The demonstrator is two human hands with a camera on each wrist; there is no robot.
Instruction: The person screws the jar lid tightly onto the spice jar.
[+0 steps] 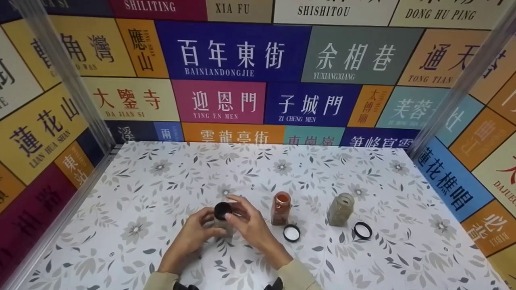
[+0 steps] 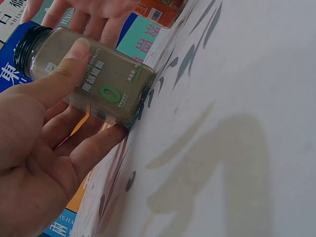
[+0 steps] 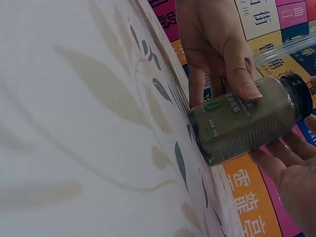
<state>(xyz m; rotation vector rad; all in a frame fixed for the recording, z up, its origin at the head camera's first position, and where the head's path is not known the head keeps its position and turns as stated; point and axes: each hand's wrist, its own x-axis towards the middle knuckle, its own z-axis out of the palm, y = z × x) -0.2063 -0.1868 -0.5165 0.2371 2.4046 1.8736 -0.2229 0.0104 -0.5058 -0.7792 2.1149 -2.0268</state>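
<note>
A clear spice jar of grey-brown powder, with white print and a green mark, is between both hands, its base at the tabletop. The left hand grips its body, thumb across the label and fingers behind. A black lid sits on the jar's mouth. Around that lid the right hand has its thumb and forefinger, thumb at the near edge. Its other fingers extend beside the jar. Right of the hands stands an uncapped jar of reddish powder, with a loose black-rimmed lid close by.
Farther right is another uncapped jar, with pale grey-green contents, and its neighbouring black-rimmed lid. A white leaf-patterned cloth covers the table. Colourful lettered panels and clear corner posts enclose the back and sides.
</note>
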